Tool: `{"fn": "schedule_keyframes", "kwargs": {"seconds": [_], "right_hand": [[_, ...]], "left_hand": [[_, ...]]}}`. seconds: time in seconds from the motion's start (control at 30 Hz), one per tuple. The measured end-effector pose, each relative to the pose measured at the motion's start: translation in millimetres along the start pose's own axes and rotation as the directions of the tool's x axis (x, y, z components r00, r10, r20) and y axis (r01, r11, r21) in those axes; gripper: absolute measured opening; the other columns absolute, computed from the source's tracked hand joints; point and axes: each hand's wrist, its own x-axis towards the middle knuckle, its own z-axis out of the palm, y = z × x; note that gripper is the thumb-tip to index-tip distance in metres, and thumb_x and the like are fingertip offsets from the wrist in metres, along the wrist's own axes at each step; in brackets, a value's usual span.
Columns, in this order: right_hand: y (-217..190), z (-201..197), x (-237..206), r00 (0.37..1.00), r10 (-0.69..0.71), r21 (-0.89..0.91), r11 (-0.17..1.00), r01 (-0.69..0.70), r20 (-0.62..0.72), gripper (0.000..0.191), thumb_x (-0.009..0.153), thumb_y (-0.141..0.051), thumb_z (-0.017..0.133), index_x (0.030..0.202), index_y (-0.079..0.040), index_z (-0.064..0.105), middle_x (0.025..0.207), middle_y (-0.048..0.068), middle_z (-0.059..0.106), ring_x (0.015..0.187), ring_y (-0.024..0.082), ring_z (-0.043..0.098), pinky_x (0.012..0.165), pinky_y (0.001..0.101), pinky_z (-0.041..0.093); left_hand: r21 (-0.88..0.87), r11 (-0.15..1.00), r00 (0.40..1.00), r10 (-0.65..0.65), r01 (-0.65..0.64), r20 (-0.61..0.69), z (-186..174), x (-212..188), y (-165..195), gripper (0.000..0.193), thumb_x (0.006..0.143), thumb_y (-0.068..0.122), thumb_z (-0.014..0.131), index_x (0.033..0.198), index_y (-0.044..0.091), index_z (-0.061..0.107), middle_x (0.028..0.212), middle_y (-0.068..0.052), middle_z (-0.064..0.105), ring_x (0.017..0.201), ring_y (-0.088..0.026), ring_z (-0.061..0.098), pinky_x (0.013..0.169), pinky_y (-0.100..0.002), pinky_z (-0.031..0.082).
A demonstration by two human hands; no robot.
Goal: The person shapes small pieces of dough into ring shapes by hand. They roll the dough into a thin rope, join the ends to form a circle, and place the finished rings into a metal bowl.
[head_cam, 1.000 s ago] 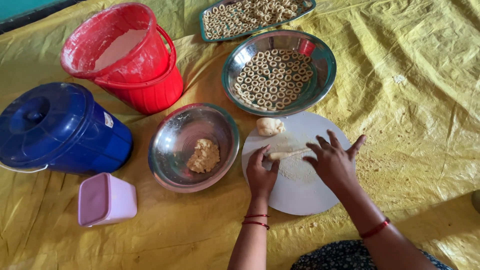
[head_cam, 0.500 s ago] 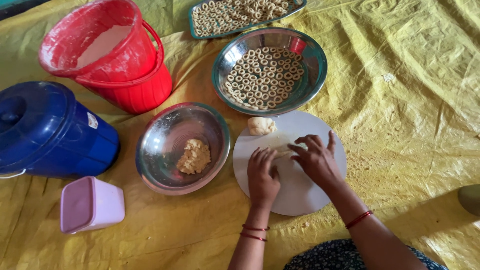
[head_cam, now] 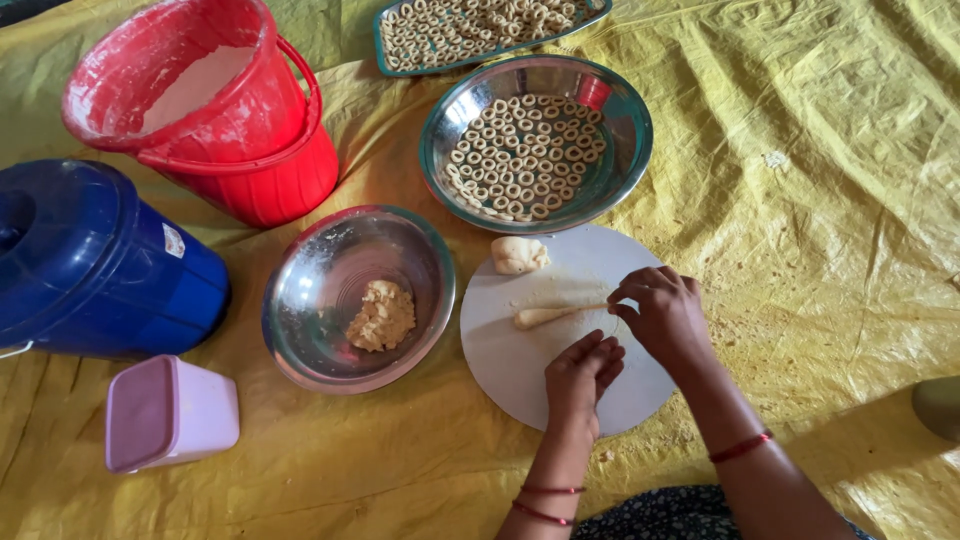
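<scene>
On the round white board (head_cam: 520,370): one thin dough rope (head_cam: 555,315) across its middle and one dough lump (head_cam: 518,254) at its far edge. The right hand (head_cam: 665,318) (wrist bent, knuckles up) pinches the rope's right end. The left hand (head_cam: 585,375) rests curled just beside it, fingers together, holding nothing visible. Two steel bowls (head_cam: 300,310) sit beyond.

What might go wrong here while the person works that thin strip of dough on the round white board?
The dough rope looks thin, so it may snap where the right hand pinches its end. The dough lump sits near the board's edge and might roll onto the yellow sheet. The left hand rests close by and might flatten the rope.
</scene>
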Motion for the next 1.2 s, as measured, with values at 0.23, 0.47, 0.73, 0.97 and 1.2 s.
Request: {"fn": "schedule_keyframes", "kwargs": {"seconds": [0.23,0.47,0.73,0.97,1.2], "right_hand": [[-9,-35,4,0.942,0.038,0.286,0.948,-0.14,0.334,0.016,0.079,-0.025,0.083,0.092,-0.015,0.083,0.083,0.0,0.082,0.075,0.015,0.08,0.073,0.0308,0.064],[3,-14,4,0.875,0.251,0.324,0.858,-0.399,0.414,0.019,0.083,-0.022,0.082,0.1,-0.014,0.083,0.088,0.005,0.083,0.075,0.012,0.077,0.074,0.0313,0.063],[2,36,-3,0.8,0.309,0.705,0.379,-0.6,0.515,0.025,0.087,-0.012,0.075,0.112,-0.007,0.077,0.091,0.003,0.08,0.077,0.013,0.071,0.07,0.0298,0.059],[6,44,-6,0.778,0.33,0.711,0.322,-0.626,0.535,0.026,0.086,-0.009,0.079,0.108,0.003,0.08,0.095,0.009,0.08,0.079,0.015,0.071,0.071,0.0313,0.058],[-8,27,-4,0.817,0.255,0.547,0.636,-0.544,0.517,0.026,0.086,-0.014,0.083,0.11,-0.005,0.084,0.092,0.006,0.084,0.079,0.008,0.07,0.074,0.0279,0.06]], "left_hand": [[-0.481,0.875,0.98,-0.141,0.056,-0.142,-7,35,4,0.028,0.102,0.012,0.058,0.123,-0.008,0.056,0.103,-0.021,0.07,0.088,-0.028,0.072,0.083,-0.038,0.064],[-0.047,0.993,0.98,0.095,-0.105,-0.177,-9,23,27,0.014,0.097,0.006,0.065,0.104,-0.005,0.07,0.091,-0.012,0.074,0.077,-0.02,0.072,0.073,-0.033,0.064],[0.654,0.715,0.94,0.34,-0.248,-0.015,0,4,68,0.025,0.091,0.009,0.069,0.112,-0.002,0.075,0.09,-0.011,0.08,0.075,-0.016,0.075,0.068,-0.028,0.061],[0.739,0.625,0.937,0.348,-0.25,0.024,-2,5,74,0.026,0.088,0.012,0.075,0.111,0.0,0.077,0.092,-0.01,0.08,0.075,-0.012,0.074,0.069,-0.027,0.06],[0.528,0.826,0.978,0.2,-0.197,0.051,-19,20,63,0.02,0.089,0.008,0.075,0.103,-0.005,0.079,0.086,-0.009,0.077,0.069,-0.013,0.069,0.064,-0.027,0.06]]}}
